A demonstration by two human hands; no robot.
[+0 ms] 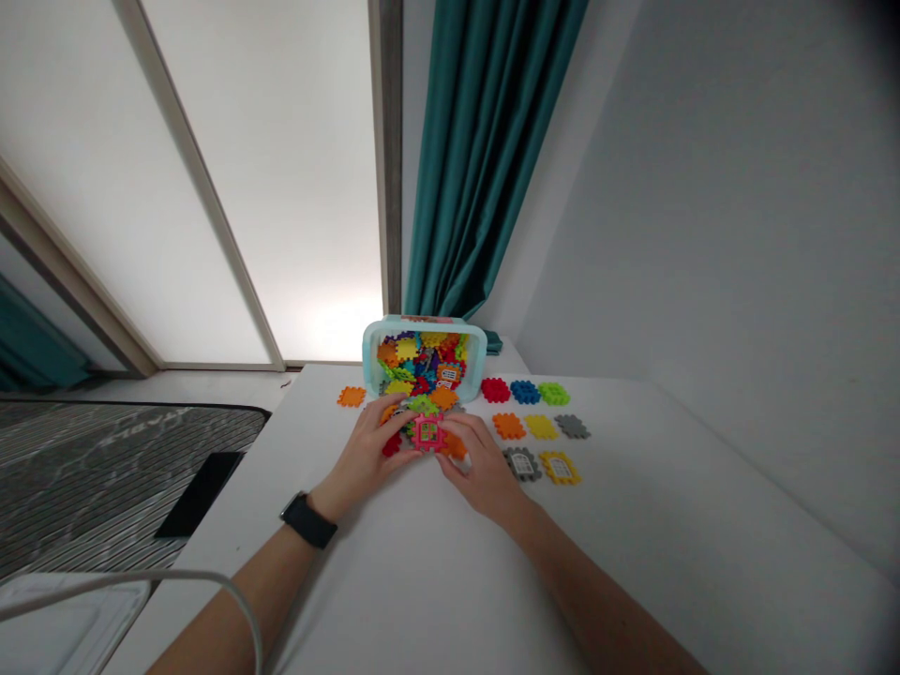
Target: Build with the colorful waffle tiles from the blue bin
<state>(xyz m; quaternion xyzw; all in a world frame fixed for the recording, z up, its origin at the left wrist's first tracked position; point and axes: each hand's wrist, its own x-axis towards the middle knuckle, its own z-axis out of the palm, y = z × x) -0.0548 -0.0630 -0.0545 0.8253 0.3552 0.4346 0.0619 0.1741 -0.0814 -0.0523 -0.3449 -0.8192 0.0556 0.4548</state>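
A pink toy building tile [428, 432] with a window pattern sits between my two hands. My left hand [370, 450] has its fingers on the tile's left side, and my right hand [487, 469] pinches its right edge. Around and beneath my fingers lie other notched tiles, among them a green tile [424, 405], an orange tile [444, 398] and a red one partly hidden by my left hand. Just beyond them, a light teal bin [479, 361] lies tipped toward me, full of colourful tiles.
Right of the bin, sorted tiles lie in rows: red [496, 390], blue [525, 392], green [554, 393], orange [508, 426], yellow [541, 427], grey [572, 427], and grey and yellow window tiles [561, 467]. A lone orange tile [351, 397] lies left. A white cable [232, 586] crosses my left forearm.
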